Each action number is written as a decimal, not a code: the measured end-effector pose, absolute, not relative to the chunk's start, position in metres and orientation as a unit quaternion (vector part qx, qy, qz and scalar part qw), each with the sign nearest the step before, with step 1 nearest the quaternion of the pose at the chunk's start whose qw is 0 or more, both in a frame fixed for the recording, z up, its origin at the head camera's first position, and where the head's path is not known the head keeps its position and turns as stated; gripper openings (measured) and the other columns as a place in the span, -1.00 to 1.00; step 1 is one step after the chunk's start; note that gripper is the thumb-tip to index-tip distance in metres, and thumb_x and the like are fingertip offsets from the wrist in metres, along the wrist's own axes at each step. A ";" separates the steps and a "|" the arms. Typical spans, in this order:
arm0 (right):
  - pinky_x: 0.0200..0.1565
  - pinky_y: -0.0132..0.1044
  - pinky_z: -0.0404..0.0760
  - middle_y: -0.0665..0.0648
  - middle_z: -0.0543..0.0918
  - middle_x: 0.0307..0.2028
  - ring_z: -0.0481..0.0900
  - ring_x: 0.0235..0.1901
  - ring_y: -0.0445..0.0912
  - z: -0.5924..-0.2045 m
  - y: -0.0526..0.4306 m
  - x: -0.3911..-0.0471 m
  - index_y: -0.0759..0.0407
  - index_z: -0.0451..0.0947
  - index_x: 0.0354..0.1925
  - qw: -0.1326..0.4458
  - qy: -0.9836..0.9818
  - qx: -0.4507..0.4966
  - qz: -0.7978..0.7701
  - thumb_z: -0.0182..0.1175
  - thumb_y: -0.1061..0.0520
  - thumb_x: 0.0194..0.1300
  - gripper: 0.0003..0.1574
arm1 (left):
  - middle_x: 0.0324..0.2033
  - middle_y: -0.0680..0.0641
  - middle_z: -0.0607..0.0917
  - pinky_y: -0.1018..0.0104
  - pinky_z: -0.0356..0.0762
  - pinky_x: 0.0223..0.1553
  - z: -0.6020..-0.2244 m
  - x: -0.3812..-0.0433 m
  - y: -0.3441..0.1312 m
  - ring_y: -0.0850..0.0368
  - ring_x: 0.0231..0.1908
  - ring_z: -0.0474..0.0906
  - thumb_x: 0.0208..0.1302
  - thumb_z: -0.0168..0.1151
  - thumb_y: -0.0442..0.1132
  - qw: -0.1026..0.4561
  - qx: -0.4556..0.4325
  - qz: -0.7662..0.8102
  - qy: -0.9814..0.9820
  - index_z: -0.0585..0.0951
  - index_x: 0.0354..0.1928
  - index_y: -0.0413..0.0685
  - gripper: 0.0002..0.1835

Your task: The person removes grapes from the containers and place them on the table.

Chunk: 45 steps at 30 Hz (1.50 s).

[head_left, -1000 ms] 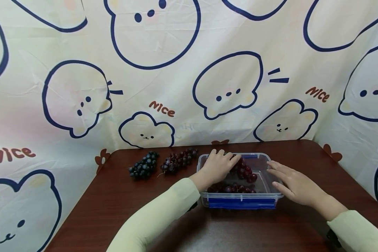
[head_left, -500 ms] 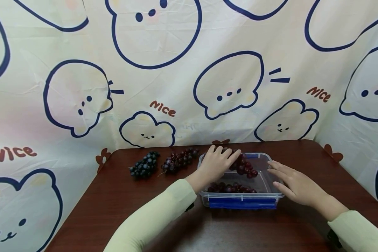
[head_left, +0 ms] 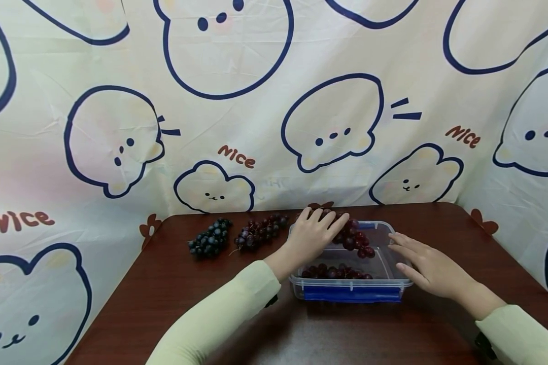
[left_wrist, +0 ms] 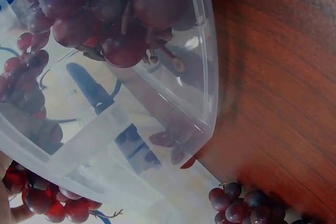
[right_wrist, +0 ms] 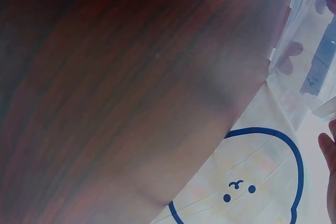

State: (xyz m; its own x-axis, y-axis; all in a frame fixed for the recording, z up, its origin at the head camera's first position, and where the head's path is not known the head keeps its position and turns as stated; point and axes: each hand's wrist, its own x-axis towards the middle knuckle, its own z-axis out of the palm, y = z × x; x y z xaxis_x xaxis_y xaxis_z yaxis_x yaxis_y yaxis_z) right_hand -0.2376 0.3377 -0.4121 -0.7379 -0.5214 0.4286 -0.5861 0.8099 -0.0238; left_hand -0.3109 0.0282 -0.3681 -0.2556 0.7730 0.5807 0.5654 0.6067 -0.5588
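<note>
My left hand (head_left: 312,232) grips a bunch of red grapes (head_left: 353,238) from above, over the far left part of a clear plastic box (head_left: 350,282) with blue clips. Part of that bunch is hidden under the palm; some of its red grapes (left_wrist: 55,203) show past the rim beside the fingers in the left wrist view. A second bunch of dark red grapes (head_left: 335,272) lies inside along the near wall. My right hand (head_left: 431,263) has its fingers extended at the box's right rim; only a sliver of it shows in the right wrist view.
Left of the box, a bunch of blue-black grapes (head_left: 210,238) and a bunch of dark red grapes (head_left: 260,232) lie on the brown wooden table (head_left: 173,304). A cloth with cartoon bears (head_left: 265,121) hangs behind the table.
My left hand has shifted slightly left and up, and the gripped grapes have risen with it, showing more of the bunch. My right hand has stayed put at the rim.
</note>
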 end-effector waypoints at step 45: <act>0.25 -0.58 -0.21 0.27 0.40 0.29 0.40 0.22 0.19 -0.418 0.340 -0.240 0.25 0.53 0.17 0.226 -0.918 0.316 0.084 0.30 0.09 0.22 -0.44 | -0.02 -0.05 0.68 0.05 0.54 -0.04 -0.341 -0.299 -0.014 0.00 -0.04 0.62 0.44 0.03 -0.33 0.531 -0.378 0.070 -0.755 0.53 0.27 -0.01 -0.60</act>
State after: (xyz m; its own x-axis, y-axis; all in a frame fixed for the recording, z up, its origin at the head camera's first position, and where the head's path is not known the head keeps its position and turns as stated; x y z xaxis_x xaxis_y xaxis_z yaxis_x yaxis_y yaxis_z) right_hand -0.2400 0.3401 -0.4176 -0.6982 -0.5424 0.4672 -0.6185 0.7857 -0.0121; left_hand -0.2990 -0.0136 -0.3413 -0.1492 0.6457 0.7489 0.4966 0.7038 -0.5079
